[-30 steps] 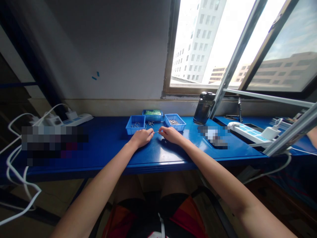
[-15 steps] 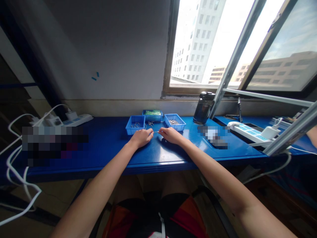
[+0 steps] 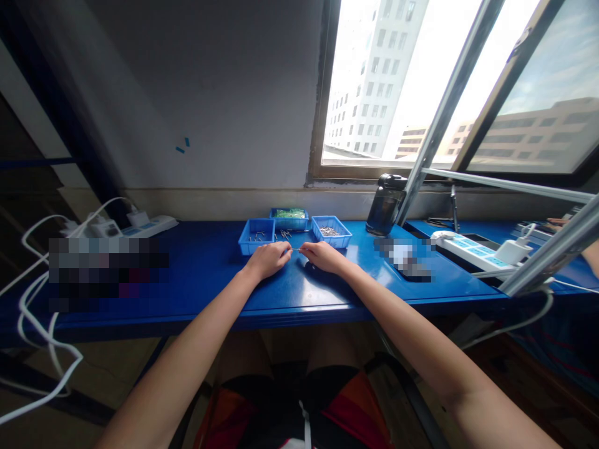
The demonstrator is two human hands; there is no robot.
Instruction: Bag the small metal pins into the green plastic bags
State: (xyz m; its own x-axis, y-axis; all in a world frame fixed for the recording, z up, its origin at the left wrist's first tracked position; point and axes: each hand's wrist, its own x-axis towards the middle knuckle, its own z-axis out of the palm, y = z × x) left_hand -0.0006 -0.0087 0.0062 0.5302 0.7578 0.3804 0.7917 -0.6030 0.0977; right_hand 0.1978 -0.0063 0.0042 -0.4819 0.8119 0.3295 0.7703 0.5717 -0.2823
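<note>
Between my two hands runs a short, thin metal rod, too small to make out in detail. The fingers of my left hand pinch its left end, and my right hand pinches its right end. Just beyond my left hand stands a blue tray with several small metal pieces inside. Another blue tray, behind my right hand, holds many small metal parts. Loose metal pieces lie on the blue table between these trays.
A third blue tray with green contents sits against the wall. At right are a dark bottle, a blurred-out object, and a power strip. White cables hang at left, and a metal frame post rises at right.
The view has shifted very slightly. Both hands keep nearly the same place, with the thin metal rod still between them.
</note>
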